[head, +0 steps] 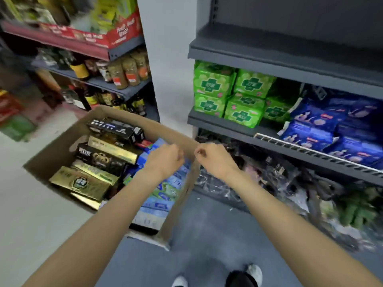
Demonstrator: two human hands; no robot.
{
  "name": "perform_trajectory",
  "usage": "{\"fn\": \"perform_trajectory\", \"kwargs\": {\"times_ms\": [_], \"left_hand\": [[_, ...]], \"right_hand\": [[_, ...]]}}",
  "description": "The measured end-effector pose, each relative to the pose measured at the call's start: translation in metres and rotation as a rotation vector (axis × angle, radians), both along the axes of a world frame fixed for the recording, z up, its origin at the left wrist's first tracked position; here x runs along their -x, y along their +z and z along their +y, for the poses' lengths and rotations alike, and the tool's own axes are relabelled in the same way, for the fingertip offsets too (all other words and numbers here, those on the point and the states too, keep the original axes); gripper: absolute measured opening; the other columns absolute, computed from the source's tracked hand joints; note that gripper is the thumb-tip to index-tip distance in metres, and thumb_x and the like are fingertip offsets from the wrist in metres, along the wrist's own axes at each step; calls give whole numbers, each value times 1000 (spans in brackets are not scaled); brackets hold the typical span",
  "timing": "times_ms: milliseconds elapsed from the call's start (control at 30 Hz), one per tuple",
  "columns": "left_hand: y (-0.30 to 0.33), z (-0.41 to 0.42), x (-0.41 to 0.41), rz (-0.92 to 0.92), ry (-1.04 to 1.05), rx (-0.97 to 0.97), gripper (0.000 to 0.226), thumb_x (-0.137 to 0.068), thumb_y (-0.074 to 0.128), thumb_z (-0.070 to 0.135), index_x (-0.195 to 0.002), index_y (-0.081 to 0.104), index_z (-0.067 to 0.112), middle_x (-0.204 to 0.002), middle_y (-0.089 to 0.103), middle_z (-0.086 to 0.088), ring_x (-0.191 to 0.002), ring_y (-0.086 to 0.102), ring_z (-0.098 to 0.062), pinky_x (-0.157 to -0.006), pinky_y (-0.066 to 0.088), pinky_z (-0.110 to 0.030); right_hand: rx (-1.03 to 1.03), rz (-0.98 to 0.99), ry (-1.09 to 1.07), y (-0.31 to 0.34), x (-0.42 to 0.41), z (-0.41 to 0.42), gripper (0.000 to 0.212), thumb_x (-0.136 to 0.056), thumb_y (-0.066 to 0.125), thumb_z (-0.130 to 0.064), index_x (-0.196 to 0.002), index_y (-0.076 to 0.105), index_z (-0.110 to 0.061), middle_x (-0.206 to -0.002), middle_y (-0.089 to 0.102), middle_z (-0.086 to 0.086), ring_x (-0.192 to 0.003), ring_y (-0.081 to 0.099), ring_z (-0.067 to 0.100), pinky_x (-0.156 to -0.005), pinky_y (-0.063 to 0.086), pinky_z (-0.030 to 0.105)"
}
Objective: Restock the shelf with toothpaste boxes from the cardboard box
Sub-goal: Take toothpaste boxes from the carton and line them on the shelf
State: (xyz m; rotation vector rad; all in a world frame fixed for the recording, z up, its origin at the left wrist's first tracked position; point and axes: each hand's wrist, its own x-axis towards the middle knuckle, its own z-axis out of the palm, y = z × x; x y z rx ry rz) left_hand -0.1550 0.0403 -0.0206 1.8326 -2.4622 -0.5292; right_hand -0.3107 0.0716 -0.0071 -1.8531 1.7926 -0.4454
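1. Your left hand [165,157] hovers over the cardboard box [62,146] on the floor, fingers curled, holding nothing.
2. Your right hand [213,155], fingers curled and empty, hangs beside the box's right edge.
3. Toothpaste boxes [103,154] fill the carton, below the dark shelf [269,59].

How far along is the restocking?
Barely begun. Done: nothing visible; the top shelf looks bare. In hand: nothing; the left hand and right hand hover, fingers curled, over the box. Left: the box remains full of toothpaste.
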Motion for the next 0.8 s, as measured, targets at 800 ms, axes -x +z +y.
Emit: {"fn": "perform_trajectory", "kwargs": {"times_ms": [800], "left_hand": [[-89,25,-177,-202,-26,-483,62,-70,78,46,-123,55,23,-125,56,-3,-109,54,-24,-83,44,-32]], "right_hand": [[-508,148,327,-121,-172,32,48,-82,63,-13,-128,51,-16,-124,58,14,-113,55,30,-92,46,34]]}}
